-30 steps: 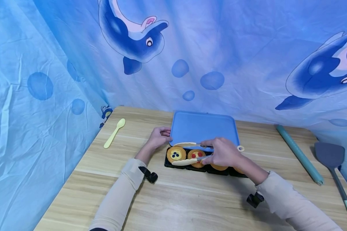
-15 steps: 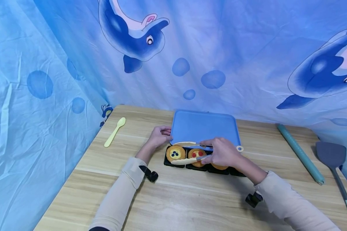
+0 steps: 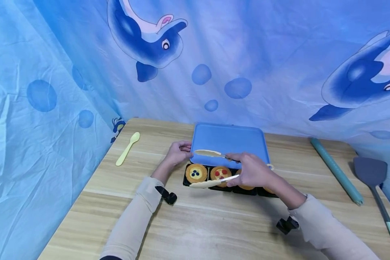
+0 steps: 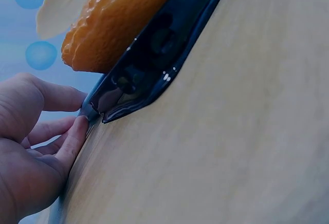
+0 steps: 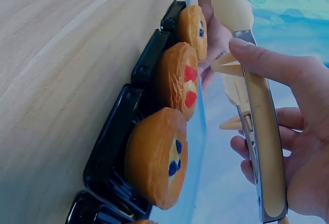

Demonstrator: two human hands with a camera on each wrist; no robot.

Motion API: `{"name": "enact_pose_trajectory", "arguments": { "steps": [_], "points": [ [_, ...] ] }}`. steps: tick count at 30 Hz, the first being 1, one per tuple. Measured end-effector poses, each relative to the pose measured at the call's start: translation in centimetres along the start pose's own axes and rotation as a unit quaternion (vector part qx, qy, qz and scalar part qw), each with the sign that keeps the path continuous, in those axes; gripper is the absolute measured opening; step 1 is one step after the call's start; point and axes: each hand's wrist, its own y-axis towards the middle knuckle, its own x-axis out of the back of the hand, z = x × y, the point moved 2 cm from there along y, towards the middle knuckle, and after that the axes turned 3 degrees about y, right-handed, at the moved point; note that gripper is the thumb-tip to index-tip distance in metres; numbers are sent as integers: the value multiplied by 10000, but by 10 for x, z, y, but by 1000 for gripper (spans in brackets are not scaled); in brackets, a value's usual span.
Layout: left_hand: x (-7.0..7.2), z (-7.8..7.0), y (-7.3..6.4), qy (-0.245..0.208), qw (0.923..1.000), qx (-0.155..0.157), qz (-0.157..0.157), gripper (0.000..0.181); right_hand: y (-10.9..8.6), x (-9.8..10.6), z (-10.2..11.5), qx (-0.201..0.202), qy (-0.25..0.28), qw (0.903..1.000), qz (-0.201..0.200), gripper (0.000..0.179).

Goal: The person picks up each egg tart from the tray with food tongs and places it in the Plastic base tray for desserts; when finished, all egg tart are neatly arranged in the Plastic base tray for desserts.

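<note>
My left hand (image 3: 177, 153) pinches the left edge of the blue tray (image 3: 229, 139) near its front corner, thumb and index finger at the rim in the left wrist view. Along the tray's front side stands a row of black square holders, each with an egg tart. The leftmost tart (image 3: 196, 173) has blueberries, the second tart (image 3: 219, 173) red berries, and the third tart (image 5: 157, 160) blueberries. My right hand (image 3: 255, 171) grips food tongs (image 5: 264, 147) above the row. Their cream tips are spread wide with nothing between them. My right forearm partly hides the last tart.
A pale yellow spoon (image 3: 128, 148) lies on the table at the left. To the right are a teal rolling pin (image 3: 336, 170) and a grey spatula (image 3: 370, 171) with a mint handle. A blue dolphin-print curtain (image 3: 266, 54) hangs behind.
The tongs have spread wider: the far tip moved back over the blue tray and the near tip slightly forward. My left hand stays at the tray's edge.
</note>
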Motion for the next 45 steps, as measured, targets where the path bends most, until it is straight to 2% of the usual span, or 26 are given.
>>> {"name": "enact_pose_trajectory", "arguments": {
  "steps": [7, 12, 16, 20, 23, 32, 36, 39, 45],
  "points": [
    [2, 3, -2, 73, 9999, 76, -34, 53, -13, 3, -16, -345, 666, 9971, -157, 93],
    [2, 4, -3, 124, 9999, 84, -52, 54, -24, 11, -31, -984, 967, 9891, -507, 96],
    [1, 6, -3, 158, 9998, 76, -45, 55, -36, 19, -45, -1557, 819, 9798, -954, 98],
    [3, 6, -3, 207, 9997, 74, -75, 55, -47, 25, -61, -2029, 645, 9668, -1413, 104],
    [3, 6, -3, 205, 9997, 47, -103, 55, -57, 31, -75, -2388, 516, 9537, -1754, 108],
    [0, 2, -3, 176, 9998, 111, -68, 55, -91, 50, -120, -3409, -94, 9015, -2665, 105],
    [0, 1, -4, 123, 9998, 128, -99, 55, -99, 51, -137, -3885, -289, 8784, -2769, 103],
    [-1, 1, -4, 145, 9998, 100, -77, 55, -103, 47, -148, -4190, -233, 8692, -2615, 102],
    [-1, 1, -1, 165, 9999, 34, -33, 55, -109, 39, -162, -4377, -70, 8695, -2286, 95]
  ]
}}
